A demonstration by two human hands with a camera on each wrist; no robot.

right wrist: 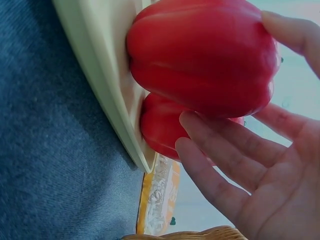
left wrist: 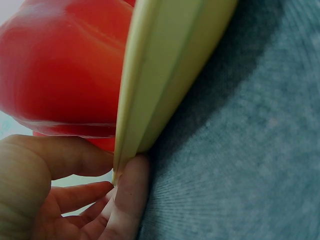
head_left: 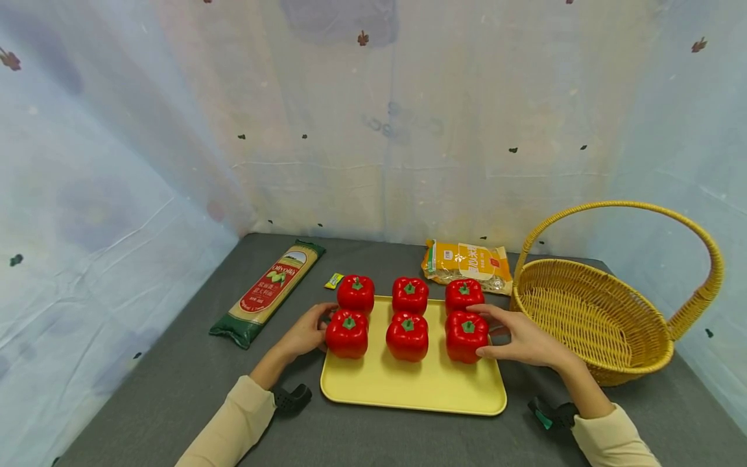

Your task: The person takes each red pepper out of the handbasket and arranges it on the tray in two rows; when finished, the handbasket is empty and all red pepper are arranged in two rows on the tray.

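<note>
Several red bell peppers with green stems stand upright in two rows on a yellow tray [head_left: 408, 394]. At the tray's left side, my left hand [head_left: 305, 332] pinches the rim; the left wrist view shows the thumb [left wrist: 82, 156] on the inner side and fingers underneath, below a pepper [left wrist: 65, 65]. On the right, my right hand [head_left: 525, 337] grips the near right bell pepper [head_left: 467, 337]. The right wrist view has the thumb [right wrist: 295, 37] on one side of that pepper [right wrist: 205, 55] and the fingers [right wrist: 225, 150] around the other. It still touches the tray.
A yellow wicker basket [head_left: 653, 363] with a tall handle stands right of the tray. Behind the peppers lies an orange food bag [head_left: 467, 263]. A long pasta packet [head_left: 271, 288] and a small yellow-green wrapper [head_left: 334, 281] lie left. A patterned curtain [head_left: 385, 130] hangs behind.
</note>
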